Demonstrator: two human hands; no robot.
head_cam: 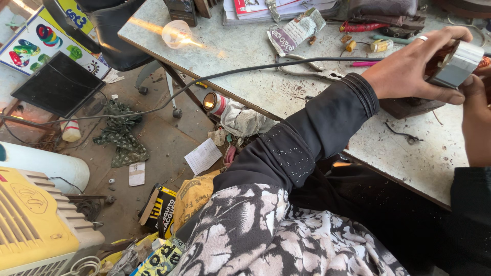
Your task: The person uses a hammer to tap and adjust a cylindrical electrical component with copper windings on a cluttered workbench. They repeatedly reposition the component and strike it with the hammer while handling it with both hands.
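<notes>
Worn grey workbench [245, 76] carries clutter; black cable [230, 74] crosses it, pliers [312, 71] near

Left hand [409, 69] wraps metal motor core [455, 64] above bench's right end, right hand [475, 120] pinching its lower edge

Core looks heavy, rigid; copper windings likely delicate, so grip steel shell

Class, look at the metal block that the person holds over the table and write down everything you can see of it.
The metal block is a grey, shiny, boxy piece with flat faces; reddish-brown windings, perhaps copper wire, show behind it and at its right. It is tilted, held above the speckled table near the picture's right edge. The left hand, wearing a ring, grips it from the left, fingers over the top and thumb beneath. The right hand touches its lower right corner.
</notes>
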